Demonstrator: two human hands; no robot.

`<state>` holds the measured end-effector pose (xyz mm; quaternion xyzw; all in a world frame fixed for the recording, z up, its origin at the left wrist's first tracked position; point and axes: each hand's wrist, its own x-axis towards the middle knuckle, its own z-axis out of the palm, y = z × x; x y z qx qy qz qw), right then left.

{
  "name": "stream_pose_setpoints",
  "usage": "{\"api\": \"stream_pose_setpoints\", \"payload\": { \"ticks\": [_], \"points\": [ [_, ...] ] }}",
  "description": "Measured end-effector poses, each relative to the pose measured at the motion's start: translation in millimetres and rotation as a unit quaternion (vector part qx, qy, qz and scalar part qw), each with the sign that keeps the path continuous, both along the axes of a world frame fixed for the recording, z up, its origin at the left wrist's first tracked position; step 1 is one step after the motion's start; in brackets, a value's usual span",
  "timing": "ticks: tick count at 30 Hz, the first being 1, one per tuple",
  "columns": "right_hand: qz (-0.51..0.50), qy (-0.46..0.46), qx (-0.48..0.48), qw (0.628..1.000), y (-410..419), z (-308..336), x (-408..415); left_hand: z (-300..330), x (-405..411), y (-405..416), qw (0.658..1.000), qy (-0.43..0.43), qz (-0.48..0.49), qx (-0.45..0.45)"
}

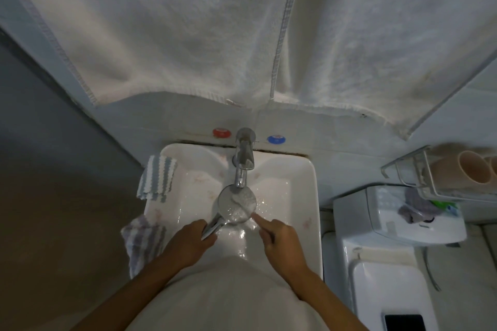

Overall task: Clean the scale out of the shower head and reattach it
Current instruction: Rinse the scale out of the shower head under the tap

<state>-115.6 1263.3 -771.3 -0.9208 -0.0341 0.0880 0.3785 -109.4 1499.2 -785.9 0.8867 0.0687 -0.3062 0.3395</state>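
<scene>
Left hand [188,240] clenched round shower head [237,203] handle under tap [243,161]; right hand [279,239] loose, forefinger extended

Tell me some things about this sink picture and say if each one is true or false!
1. The left hand holds the shower head by its handle. True.
2. The shower head sits under the tap with water running on it. True.
3. The right hand is wiping with a cloth. False: it holds nothing, and one finger points at the shower head's edge.
4. The red knob is to the right of the tap. False: it is on the left, and the blue knob is on the right.
5. Two striped cloths hang over the left rim of the sink. True.
</scene>
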Motion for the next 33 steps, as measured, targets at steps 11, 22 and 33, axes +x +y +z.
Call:
{"api": "stream_pose_setpoints", "payload": {
  "ticks": [11, 22, 33],
  "points": [
    [-0.043, -0.009, -0.007, 0.999, -2.5, 0.1, 4.2, 1.5, 0.8, -5.3, 1.0, -0.013, 0.02, 0.015],
    [-0.004, 0.0, 0.008, 1.0, 1.0, -2.8, 5.8, 2.1, -0.5, -3.7, 0.999, -0.002, 0.031, 0.02],
    [0.003, 0.003, 0.028, 1.0, 0.2, -7.2, 4.8, 3.2, 2.2, -3.2, 0.998, -0.001, 0.056, 0.021]
  ]
}}
